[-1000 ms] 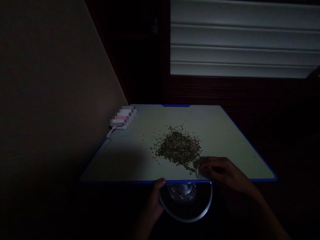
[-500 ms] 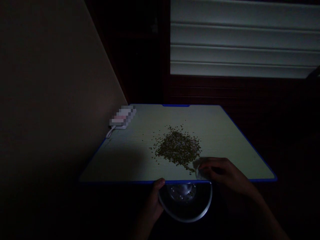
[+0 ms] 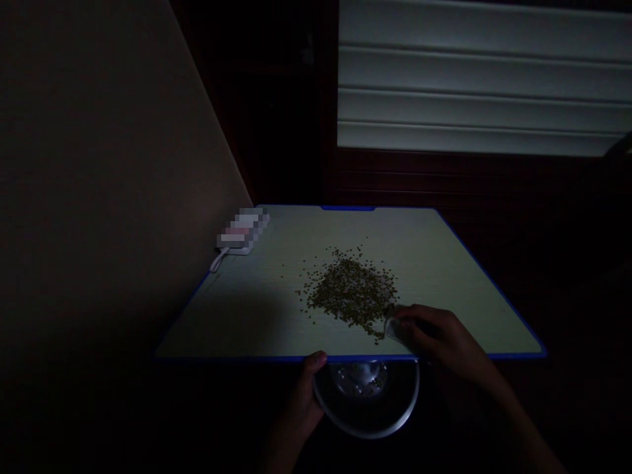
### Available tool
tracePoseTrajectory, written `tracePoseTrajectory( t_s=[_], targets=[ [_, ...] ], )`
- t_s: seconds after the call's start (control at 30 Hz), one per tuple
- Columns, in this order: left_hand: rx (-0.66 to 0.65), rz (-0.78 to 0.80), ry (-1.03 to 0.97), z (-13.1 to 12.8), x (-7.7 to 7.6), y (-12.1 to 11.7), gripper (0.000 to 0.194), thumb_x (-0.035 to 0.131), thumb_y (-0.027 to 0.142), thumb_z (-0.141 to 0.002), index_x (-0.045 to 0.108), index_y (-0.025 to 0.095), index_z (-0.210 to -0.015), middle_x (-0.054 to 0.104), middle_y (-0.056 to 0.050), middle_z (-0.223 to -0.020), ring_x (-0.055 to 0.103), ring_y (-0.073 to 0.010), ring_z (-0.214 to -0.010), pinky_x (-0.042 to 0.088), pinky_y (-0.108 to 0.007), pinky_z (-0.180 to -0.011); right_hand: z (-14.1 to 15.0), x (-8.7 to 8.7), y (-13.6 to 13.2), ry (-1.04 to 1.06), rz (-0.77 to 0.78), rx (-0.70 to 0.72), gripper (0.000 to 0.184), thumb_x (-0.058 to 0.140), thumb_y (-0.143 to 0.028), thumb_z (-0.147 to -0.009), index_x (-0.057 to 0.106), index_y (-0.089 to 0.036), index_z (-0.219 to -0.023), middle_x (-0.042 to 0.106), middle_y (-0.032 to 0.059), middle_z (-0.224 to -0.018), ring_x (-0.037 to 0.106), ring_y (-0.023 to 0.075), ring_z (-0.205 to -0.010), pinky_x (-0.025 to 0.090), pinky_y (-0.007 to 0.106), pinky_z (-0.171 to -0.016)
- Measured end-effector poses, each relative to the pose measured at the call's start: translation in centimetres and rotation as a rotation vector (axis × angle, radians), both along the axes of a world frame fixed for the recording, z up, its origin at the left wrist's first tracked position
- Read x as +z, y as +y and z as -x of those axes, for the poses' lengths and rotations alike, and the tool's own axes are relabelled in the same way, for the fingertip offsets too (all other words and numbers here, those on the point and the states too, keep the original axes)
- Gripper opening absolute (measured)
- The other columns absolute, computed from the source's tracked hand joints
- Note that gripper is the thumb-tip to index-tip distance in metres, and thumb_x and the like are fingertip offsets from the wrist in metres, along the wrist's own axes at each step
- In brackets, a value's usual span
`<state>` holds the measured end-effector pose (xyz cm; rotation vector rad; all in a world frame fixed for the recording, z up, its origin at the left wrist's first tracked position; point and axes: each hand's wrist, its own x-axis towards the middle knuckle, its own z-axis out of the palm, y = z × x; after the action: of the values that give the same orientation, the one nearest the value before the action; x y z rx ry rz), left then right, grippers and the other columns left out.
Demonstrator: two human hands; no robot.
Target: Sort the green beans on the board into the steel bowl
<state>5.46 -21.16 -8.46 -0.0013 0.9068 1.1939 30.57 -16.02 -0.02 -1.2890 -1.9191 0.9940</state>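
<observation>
My left hand grips the left side of a shiny metal bowl, its thumb at the table's front edge. The bowl sits just below that edge, partly hidden under it, with some small dark grains inside. My right hand is closed on a small, clear, curved piece, perhaps plastic; its exact kind is hard to make out in the dim light. That piece rests on the tabletop at the near right side of a pile of small greenish-brown grains. Stray grains lie scattered around the pile.
The pale folding table has a blue rim. At its far left corner lies a white, blurred-out device with a wrist strap. A wall or panel rises on the left, and pale slats stand behind.
My right hand has shifted slightly away from me, bringing the clear piece up against the near right edge of the grain pile. My left hand and the bowl stay put.
</observation>
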Motion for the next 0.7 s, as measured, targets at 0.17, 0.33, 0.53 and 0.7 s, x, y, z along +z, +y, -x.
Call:
tracePoseTrajectory(
  t_s=[0.17,0.33,0.53,0.7],
  targets=[
    [-0.039,-0.033,0.006,0.0,0.1,0.0,0.011,0.071,0.023,-0.073,0.074,0.013,-0.075,0.078,-0.007,-0.068,0.074,-0.0293,-0.081,0.052,-0.044,-0.093,0.0,0.0,0.0,0.027,-0.004,-0.038,0.024,0.058,-0.037,-0.091,0.071,-0.024,-0.105,0.073,0.0067,-0.109,0.068,0.0242,-0.100,0.053,0.036,-0.086],
    [-0.058,-0.039,0.018,0.1,-0.3,-0.1,0.015,0.071,0.026,-0.073,0.074,0.013,-0.079,0.079,-0.009,-0.074,0.073,-0.0316,-0.089,0.050,-0.046,-0.095,0.0,0.1,-0.1,0.020,0.004,-0.015,0.025,0.060,-0.040,-0.090,0.073,-0.025,-0.105,0.074,0.0063,-0.108,0.068,0.0241,-0.098,0.054,0.035,-0.083],
    [-0.078,-0.016,-0.027,0.3,-1.0,-0.1,0.016,0.068,0.025,-0.077,0.074,0.011,-0.084,0.080,-0.010,-0.077,0.072,-0.0320,-0.095,0.049,-0.046,-0.098,0.1,-0.1,-0.2,0.035,-0.004,-0.001,0.023,0.058,-0.038,-0.092,0.071,-0.026,-0.106,0.073,0.0049,-0.109,0.068,0.0229,-0.099,0.053,0.035,-0.085],
    [-0.058,-0.011,-0.022,0.2,-0.4,0.0,0.015,0.069,0.024,-0.076,0.074,0.011,-0.082,0.079,-0.010,-0.073,0.072,-0.0328,-0.095,0.048,-0.047,-0.099,0.0,-0.3,0.0,0.035,-0.012,-0.001,0.022,0.058,-0.037,-0.092,0.071,-0.026,-0.106,0.073,0.0050,-0.110,0.068,0.0224,-0.099,0.053,0.037,-0.088]
  ],
)
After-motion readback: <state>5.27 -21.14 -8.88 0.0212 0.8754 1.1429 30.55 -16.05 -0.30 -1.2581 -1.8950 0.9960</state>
